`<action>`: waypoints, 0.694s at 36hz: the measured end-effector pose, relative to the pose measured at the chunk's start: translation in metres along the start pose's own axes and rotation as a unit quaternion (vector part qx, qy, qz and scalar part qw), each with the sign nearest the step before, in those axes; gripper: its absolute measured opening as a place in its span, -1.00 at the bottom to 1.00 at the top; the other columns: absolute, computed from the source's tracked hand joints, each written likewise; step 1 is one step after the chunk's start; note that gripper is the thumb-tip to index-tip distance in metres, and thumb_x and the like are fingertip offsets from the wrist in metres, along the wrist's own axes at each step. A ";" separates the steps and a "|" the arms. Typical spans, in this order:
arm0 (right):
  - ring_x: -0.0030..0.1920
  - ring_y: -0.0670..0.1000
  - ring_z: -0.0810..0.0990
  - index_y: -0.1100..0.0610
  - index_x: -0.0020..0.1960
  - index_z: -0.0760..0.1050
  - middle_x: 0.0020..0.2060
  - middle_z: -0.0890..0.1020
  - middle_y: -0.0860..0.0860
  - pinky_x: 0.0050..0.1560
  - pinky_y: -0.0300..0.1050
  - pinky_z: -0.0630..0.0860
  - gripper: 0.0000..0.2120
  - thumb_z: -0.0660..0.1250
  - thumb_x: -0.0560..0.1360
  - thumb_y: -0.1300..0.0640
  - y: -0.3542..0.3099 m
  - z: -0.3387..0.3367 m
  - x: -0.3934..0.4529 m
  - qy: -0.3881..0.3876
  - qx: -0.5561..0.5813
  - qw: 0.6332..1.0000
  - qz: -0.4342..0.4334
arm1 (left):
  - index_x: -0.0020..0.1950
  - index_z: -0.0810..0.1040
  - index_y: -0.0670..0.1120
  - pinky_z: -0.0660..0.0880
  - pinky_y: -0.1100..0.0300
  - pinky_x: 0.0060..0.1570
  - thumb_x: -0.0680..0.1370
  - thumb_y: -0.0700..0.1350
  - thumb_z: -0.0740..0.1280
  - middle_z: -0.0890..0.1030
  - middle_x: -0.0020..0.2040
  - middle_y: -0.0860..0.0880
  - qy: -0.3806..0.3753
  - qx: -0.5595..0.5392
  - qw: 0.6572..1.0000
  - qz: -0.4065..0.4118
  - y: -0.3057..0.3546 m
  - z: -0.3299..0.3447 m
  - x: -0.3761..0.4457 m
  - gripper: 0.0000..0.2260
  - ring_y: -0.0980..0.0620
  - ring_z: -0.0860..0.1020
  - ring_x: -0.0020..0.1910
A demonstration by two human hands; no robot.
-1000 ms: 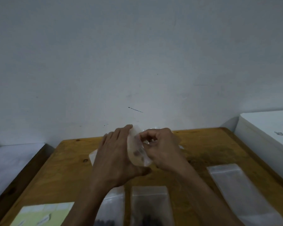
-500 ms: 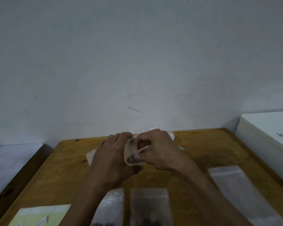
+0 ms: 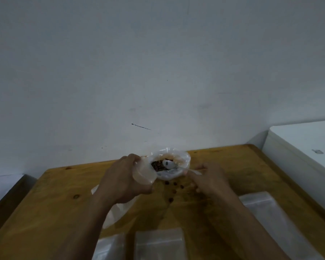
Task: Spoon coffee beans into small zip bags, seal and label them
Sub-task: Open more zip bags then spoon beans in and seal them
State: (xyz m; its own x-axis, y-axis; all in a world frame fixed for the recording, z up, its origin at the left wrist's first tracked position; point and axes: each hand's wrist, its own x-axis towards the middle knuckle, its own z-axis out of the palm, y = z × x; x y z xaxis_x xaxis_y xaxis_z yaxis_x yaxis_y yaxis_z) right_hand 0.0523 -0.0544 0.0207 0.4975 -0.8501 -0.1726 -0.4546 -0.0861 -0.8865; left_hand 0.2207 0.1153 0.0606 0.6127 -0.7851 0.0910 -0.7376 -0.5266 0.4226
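Note:
My left hand (image 3: 123, 180) grips a small clear zip bag (image 3: 144, 174), holding it up beside a large clear bag of coffee beans (image 3: 182, 158) that stands with its mouth wide at the far middle of the wooden table (image 3: 51, 212). The bowl of a white plastic spoon (image 3: 168, 164) lies on the beans inside the large bag. Its handle reaches right to my right hand (image 3: 209, 180), whose fingertips pinch it. Several loose beans (image 3: 170, 199) lie on the table between my hands.
Two flat zip bags (image 3: 159, 244) (image 3: 111, 248) lie at the near edge, another zip bag (image 3: 266, 218) at the right, and one more (image 3: 118, 209) under my left wrist. A white box (image 3: 306, 147) stands at the table's right side, a wall behind.
My hands, which worked together on the small bag, have parted. The right hand moved right to the spoon handle, uncovering the bean bag. The left hand keeps the small bag.

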 end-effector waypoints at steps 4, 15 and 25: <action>-0.39 -0.06 0.57 0.12 0.01 0.63 -0.33 0.67 0.05 -0.39 -0.23 0.49 -0.80 0.52 0.46 0.06 0.001 0.013 0.004 0.031 0.174 0.984 0.002 | 0.43 0.35 0.05 0.51 0.12 -0.01 0.18 0.22 0.63 0.39 0.33 0.05 -0.052 -0.038 0.998 -0.001 0.003 0.004 0.018 -0.10 0.03 0.44 0.13; -0.18 -0.13 0.49 0.18 0.14 0.65 -0.08 0.64 0.03 -0.16 -0.57 0.33 -0.82 0.32 0.62 0.17 0.010 0.026 0.004 0.180 -0.144 0.889 -0.395 | 0.51 0.27 0.02 0.44 0.15 0.05 0.19 0.23 0.63 0.42 0.40 0.01 -0.113 -0.056 0.991 -0.034 -0.001 0.019 0.033 -0.01 -0.01 0.44 0.24; -0.28 -0.21 0.46 0.15 0.15 0.66 -0.17 0.63 -0.03 -0.28 -0.53 0.34 -0.82 0.33 0.60 0.20 0.022 0.041 0.010 0.170 -0.113 0.892 -0.403 | 0.50 0.28 0.03 0.45 0.16 -0.03 0.16 0.22 0.64 0.45 0.36 0.01 -0.104 -0.071 0.991 -0.043 -0.005 0.024 0.033 0.00 0.01 0.45 0.17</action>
State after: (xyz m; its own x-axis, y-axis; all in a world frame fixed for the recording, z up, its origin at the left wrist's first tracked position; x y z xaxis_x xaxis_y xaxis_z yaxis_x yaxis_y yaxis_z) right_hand 0.0776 -0.0436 -0.0181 0.4946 -0.5695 0.6566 -0.2066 -0.8108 -0.5477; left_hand 0.2381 0.0839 0.0400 0.5887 -0.7975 -0.1324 -0.6293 -0.5549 0.5441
